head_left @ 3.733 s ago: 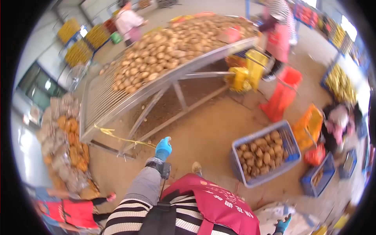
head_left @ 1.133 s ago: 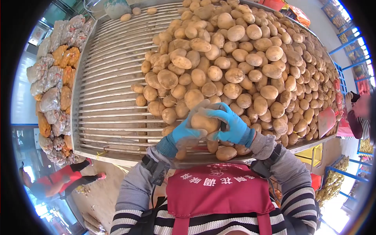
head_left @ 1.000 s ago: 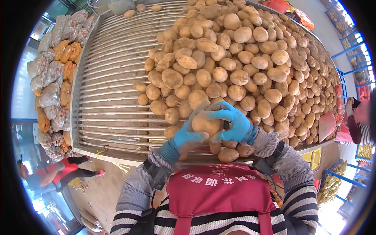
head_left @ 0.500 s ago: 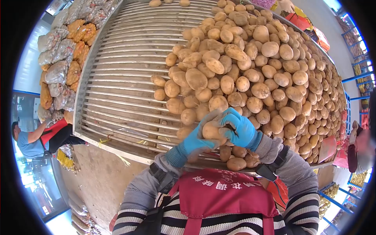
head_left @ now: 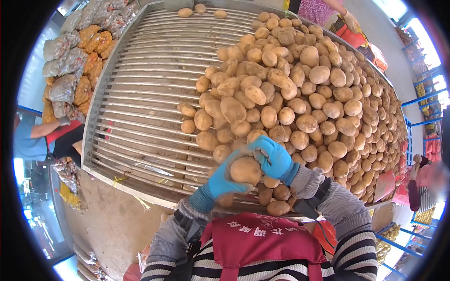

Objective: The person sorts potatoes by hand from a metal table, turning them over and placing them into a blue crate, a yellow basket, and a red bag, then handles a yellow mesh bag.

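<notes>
A large tan potato (head_left: 245, 170) rests in my left hand (head_left: 222, 177), which wears a blue glove and wraps thumb and fingers around it. My right hand (head_left: 273, 158), gloved in the same blue, is just beside that potato's upper right side. Its fingers are curled together, and whatever they may pinch is hidden. Both hands are over the near edge of a metal slatted table (head_left: 136, 100), in front of a big heap of potatoes (head_left: 307, 122). A few loose potatoes, one of them a brown potato (head_left: 278, 208), lie under and beside my right wrist.
Bagged produce (head_left: 63, 65) is stacked beyond the table's left side. A person in a blue shirt (head_left: 30, 138) stands at the left, and another person (head_left: 424, 185) is at the far right. Someone's arm (head_left: 344, 14) reaches in at the top right near a red bag (head_left: 350, 36).
My right hand has drawn its fingers together and come off the potato's side, leaving more of the potato visible in my left hand. The whole view has shifted slightly.
</notes>
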Demonstrator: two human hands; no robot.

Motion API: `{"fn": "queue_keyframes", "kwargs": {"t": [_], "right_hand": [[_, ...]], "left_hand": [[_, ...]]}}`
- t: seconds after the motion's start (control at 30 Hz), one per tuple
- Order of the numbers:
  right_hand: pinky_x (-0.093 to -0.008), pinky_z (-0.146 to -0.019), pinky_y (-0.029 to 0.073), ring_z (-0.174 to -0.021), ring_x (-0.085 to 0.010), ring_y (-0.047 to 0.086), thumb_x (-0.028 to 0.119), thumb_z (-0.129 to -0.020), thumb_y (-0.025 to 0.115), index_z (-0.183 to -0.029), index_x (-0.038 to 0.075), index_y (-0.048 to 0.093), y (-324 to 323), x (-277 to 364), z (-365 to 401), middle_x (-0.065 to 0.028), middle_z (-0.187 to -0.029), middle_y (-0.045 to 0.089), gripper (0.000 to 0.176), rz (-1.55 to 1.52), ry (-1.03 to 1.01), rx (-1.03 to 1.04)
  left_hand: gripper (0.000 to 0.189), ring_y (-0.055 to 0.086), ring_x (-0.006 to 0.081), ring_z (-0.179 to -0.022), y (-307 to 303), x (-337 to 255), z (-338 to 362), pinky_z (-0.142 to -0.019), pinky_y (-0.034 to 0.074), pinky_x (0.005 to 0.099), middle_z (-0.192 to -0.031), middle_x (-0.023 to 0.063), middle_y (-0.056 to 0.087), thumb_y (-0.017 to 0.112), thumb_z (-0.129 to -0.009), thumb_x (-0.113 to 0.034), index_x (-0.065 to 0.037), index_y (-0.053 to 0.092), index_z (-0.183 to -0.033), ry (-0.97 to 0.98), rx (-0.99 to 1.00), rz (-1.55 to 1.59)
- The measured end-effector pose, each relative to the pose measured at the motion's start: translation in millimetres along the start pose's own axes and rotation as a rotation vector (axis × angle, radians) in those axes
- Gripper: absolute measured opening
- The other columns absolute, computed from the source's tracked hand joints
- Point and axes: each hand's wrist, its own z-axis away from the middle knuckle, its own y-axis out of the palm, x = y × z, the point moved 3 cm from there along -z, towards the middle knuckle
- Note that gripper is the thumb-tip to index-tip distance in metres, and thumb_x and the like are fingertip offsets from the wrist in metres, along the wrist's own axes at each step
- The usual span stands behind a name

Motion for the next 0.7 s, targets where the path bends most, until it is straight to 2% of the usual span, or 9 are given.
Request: {"fn": "queue_keyframes", "kwargs": {"t": [0.1, 0.17, 0.27, 0.37, 0.4, 0.5, 0.63, 0.67, 0.7], "right_hand": [[-0.0384, -0.066, 0.052, -0.081, -0.0279, 0.062, 0.012, -0.081, 0.064, -0.117, 0.014, 0.058, -22, 4, -34, -0.0116, -0.097, 0.056, 0.036, 0.367, 0.065, -0.001], [-0.0423, -0.08, 0.051, -0.1, -0.0299, 0.058, 0.017, -0.08, 0.066, -0.113, 0.014, 0.06, -44, 9, -73, -0.0135, -0.103, 0.057, 0.033, 0.483, 0.071, -0.321], [-0.0456, -0.09, 0.047, -0.115, -0.0333, 0.051, 0.024, -0.081, 0.064, -0.106, 0.013, 0.064, -56, -27, -99, -0.0161, -0.115, 0.057, 0.027, 1.083, 0.008, -0.286], [-0.0462, -0.089, 0.048, -0.111, -0.0321, 0.056, 0.03, -0.082, 0.061, -0.1, 0.013, 0.067, -58, -29, -95, -0.0149, -0.114, 0.061, 0.025, 1.18, 0.348, 0.4], [-0.0463, -0.087, 0.049, -0.099, -0.0309, 0.061, 0.032, -0.084, 0.058, -0.096, 0.012, 0.068, -62, -26, -88, -0.0127, -0.103, 0.066, 0.025, 1.0, 0.536, 0.499], [-0.0473, -0.085, 0.05, -0.09, -0.0309, 0.064, 0.031, -0.083, 0.06, -0.091, 0.011, 0.067, -81, -35, -85, -0.0096, -0.089, 0.067, 0.022, 0.889, 0.569, 0.137], [-0.0466, -0.092, 0.048, -0.113, -0.0354, 0.055, 0.021, -0.076, 0.07, -0.131, 0.014, 0.052, -103, -43, -106, -0.0183, -0.12, 0.058, 0.057, 0.909, 0.224, -0.083], [-0.0466, -0.097, 0.046, -0.12, -0.0367, 0.05, 0.016, -0.075, 0.069, -0.146, 0.017, 0.035, -96, -73, -102, -0.0197, -0.128, 0.052, 0.078, 0.827, 0.354, -0.014], [-0.0468, -0.097, 0.046, -0.12, -0.0368, 0.05, 0.015, -0.075, 0.068, -0.144, 0.016, 0.038, -98, -85, -102, -0.0191, -0.127, 0.052, 0.075, 0.764, 0.393, -0.067]], "left_hand": [[0.085, 0.05, 0.022, -0.124, -13, -1, 14, -0.102, 0.047, 0.0365, -0.136, 0.0111, 0.048, 0.075, -0.072, -0.003, -0.007, 0.033, -0.146, -0.005, -0.215, 0.108], [0.076, 0.053, 0.0237, -0.121, -17, -13, 17, -0.101, 0.047, 0.0381, -0.133, 0.0122, 0.051, 0.073, -0.078, -0.009, -0.007, 0.035, -0.144, 0.068, -0.268, 0.289], [0.06, 0.055, 0.0263, -0.119, -38, -5, 33, -0.1, 0.049, 0.0399, -0.132, 0.014, 0.052, 0.066, -0.088, -0.02, -0.004, 0.04, -0.139, 0.114, -0.369, 0.568], [0.044, 0.06, 0.0282, -0.111, -75, 25, 64, -0.094, 0.053, 0.0425, -0.12, 0.0162, 0.059, 0.05, -0.099, -0.036, -0.002, 0.051, -0.125, 0.106, -0.677, 0.554], [0.041, 0.061, 0.0285, -0.109, -83, 28, 71, -0.092, 0.054, 0.0431, -0.116, 0.0167, 0.061, 0.048, -0.099, -0.037, -0.002, 0.053, -0.122, 0.083, -0.738, 0.563], [0.037, 0.065, 0.0311, -0.097, -97, 44, 88, -0.083, 0.057, 0.0455, -0.102, 0.0188, 0.065, 0.045, -0.101, -0.037, -0.003, 0.057, -0.109, 0.118, -0.822, 0.718], [0.036, 0.064, 0.0338, -0.093, -102, 50, 95, -0.082, 0.056, 0.0488, -0.101, 0.019, 0.066, 0.047, -0.099, -0.035, -0.002, 0.058, -0.106, 0.145, -0.825, 0.837], [0.036, 0.064, 0.0338, -0.093, -97, 44, 91, -0.082, 0.056, 0.0494, -0.1, 0.019, 0.066, 0.048, -0.098, -0.035, -0.001, 0.058, -0.106, 0.136, -0.805, 0.817], [0.035, 0.064, 0.0338, -0.093, -94, 39, 87, -0.082, 0.056, 0.05, -0.1, 0.019, 0.066, 0.049, -0.098, -0.034, -0.001, 0.059, -0.106, 0.128, -0.781, 0.795]]}}
